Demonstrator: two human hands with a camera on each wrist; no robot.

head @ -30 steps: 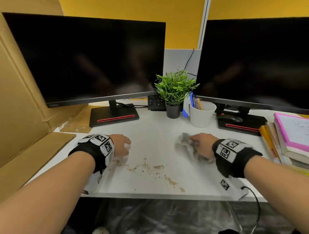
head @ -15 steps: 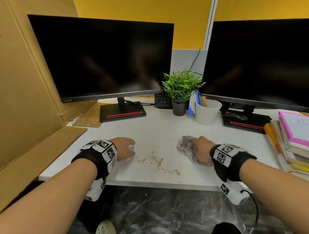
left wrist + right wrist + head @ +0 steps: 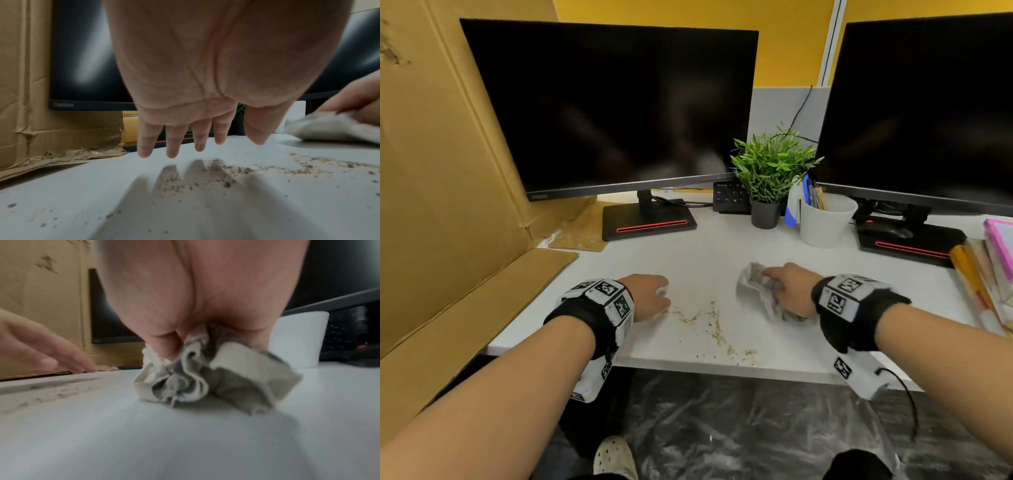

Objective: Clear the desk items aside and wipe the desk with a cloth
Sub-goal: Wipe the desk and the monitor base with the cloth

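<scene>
Fingers (image 3: pixel 171 142) of my left hand (image 3: pixel 647 296) straight and spread above the crumbs (image 3: pixel 717 325) lower center, right hand (image 3: pixel 792 291) bunching the cloth (image 3: pixel 755 289) on the desk (image 3: pixel 705 260), white cup (image 3: pixel 825 222) behind at right.

Scene evenly and brightly lit from above. Soft finger shadows are cast by the left hand (image 3: pixel 201 68) onto the desk (image 3: pixel 82 194) toward 6 o'clock. Pale glare patches are seen on the left monitor (image 3: pixel 82 65). Right wrist view is motion-blurred throughout. Straight edges are bowed near head-view borders.
</scene>
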